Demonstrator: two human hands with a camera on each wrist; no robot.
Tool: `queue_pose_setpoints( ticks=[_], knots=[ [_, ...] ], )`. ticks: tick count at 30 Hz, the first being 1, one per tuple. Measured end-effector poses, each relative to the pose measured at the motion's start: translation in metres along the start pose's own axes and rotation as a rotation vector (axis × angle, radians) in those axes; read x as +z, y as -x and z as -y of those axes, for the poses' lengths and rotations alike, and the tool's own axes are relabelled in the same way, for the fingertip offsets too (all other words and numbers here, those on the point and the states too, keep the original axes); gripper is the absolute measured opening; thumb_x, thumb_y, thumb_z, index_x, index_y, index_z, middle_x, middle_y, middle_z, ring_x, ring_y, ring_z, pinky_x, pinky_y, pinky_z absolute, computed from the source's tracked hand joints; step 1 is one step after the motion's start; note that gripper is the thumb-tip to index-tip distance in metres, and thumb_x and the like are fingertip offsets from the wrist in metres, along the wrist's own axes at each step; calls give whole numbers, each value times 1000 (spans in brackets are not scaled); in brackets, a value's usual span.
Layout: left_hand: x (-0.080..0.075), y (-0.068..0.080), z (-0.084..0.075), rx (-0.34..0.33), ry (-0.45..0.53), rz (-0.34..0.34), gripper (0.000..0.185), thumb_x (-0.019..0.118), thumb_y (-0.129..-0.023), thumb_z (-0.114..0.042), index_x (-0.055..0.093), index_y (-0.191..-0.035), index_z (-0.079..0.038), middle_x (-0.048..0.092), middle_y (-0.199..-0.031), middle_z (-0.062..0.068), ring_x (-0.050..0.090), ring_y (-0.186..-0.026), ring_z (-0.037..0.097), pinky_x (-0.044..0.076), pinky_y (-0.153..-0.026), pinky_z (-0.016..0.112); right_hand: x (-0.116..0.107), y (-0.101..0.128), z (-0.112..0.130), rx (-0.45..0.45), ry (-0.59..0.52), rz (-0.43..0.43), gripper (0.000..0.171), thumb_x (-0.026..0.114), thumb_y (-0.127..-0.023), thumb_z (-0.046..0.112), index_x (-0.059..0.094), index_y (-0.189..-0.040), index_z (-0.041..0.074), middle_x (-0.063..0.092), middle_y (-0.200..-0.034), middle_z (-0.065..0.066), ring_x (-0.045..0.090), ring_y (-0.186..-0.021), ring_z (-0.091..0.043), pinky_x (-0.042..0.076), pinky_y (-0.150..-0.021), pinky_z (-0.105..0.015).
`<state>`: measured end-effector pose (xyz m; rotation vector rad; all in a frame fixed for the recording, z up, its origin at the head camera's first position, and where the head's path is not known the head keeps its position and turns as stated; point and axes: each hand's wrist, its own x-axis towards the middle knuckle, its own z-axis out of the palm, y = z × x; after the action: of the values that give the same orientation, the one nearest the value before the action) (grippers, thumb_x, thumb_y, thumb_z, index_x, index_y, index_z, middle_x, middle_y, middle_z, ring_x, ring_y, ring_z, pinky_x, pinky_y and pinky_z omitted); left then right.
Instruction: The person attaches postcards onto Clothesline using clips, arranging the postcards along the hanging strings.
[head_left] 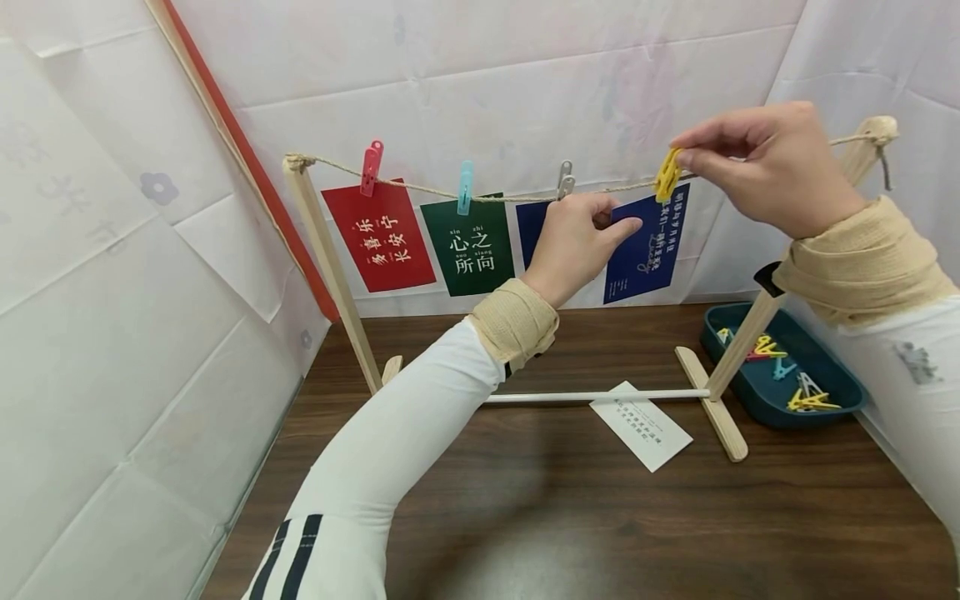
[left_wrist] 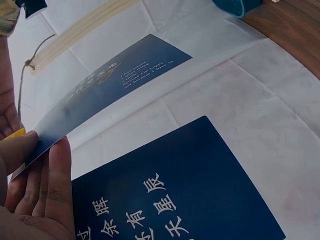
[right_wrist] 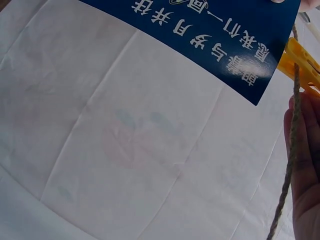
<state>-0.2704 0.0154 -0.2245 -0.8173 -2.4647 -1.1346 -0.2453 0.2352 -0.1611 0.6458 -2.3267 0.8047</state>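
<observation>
My left hand pinches the edge of a blue card with white writing, between thumb and fingers. Higher and to the right, my right hand holds a yellow clothespin at the twine, right by the card's top edge. In the right wrist view the clothespin sits across the twine beside a corner of the card. Another blue card hangs behind my left hand, under a grey clothespin; my hand hides part of it in the head view.
A red card and a green card hang further left, under pink and light blue clothespins. A wooden frame carries the twine. A white card lies under its bar. At right stands a dark teal tray of clothespins.
</observation>
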Motion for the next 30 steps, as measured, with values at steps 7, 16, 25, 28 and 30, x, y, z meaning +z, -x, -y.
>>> queue_pose_setpoints(
  ticks=[7, 16, 25, 28, 30],
  knots=[
    [0, -1, -1, 5, 11, 4, 22, 75, -105, -28, 79, -107, -7, 75, -87, 5, 61, -74, 10, 45, -69, 18, 0, -1, -2, -9, 1, 23, 15, 73, -102, 4, 83, -114, 1, 63, -92, 41, 63, -78, 14, 48, -71, -1],
    [0, -2, -3, 17, 21, 5, 21, 74, -106, -27, 77, -104, -6, 64, -80, 0, 55, -72, 11, 41, -67, 18, 1, -1, -3, 24, 20, 52, 18, 74, -103, 8, 82, -118, 1, 79, -98, 15, 63, -78, 14, 48, -73, -1],
    [0, -2, -3, 16, 12, 7, 22, 73, -107, -28, 77, -107, -7, 61, -78, -1, 54, -72, 11, 40, -66, 18, 2, -2, -4, 71, 41, 93, 24, 73, -105, 12, 80, -125, 2, 81, -110, -18, 62, -77, 12, 48, -71, -2],
    [0, -2, -3, 21, 6, 4, 22, 73, -107, -28, 76, -105, -7, 59, -77, -1, 53, -71, 11, 39, -65, 18, 2, -2, -6, 73, 28, 99, 25, 72, -105, 14, 79, -126, 3, 81, -103, 4, 63, -78, 11, 49, -71, -2],
    [0, -1, -3, 22, 2, -1, 22, 73, -107, -29, 76, -105, -7, 58, -76, -1, 53, -71, 11, 38, -65, 18, 1, -2, -7, 68, 18, 100, 26, 72, -105, 14, 79, -127, 3, 74, -98, 22, 63, -79, 11, 49, -72, -2]
  ],
)
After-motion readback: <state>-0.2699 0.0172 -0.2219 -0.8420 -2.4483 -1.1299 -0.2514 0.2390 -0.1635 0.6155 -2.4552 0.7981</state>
